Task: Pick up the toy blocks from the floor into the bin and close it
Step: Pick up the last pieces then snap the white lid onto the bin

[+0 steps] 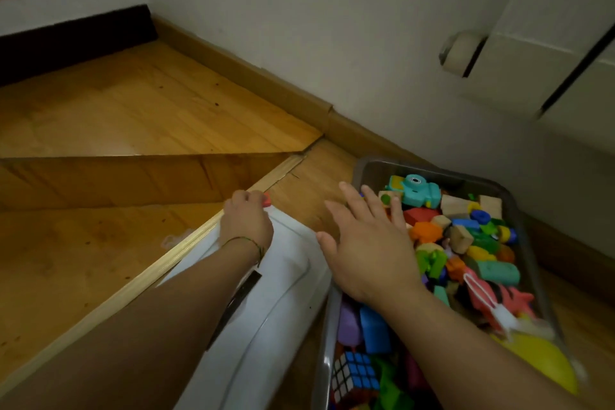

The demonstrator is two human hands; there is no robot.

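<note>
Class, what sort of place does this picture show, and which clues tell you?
Probably a room in a home: wooden floor with skirting board, and a bin of toy blocks beside its white lid.

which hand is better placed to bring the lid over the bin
The left hand: it grips the far end of the white lid. The right hand is open over the bin.
</note>
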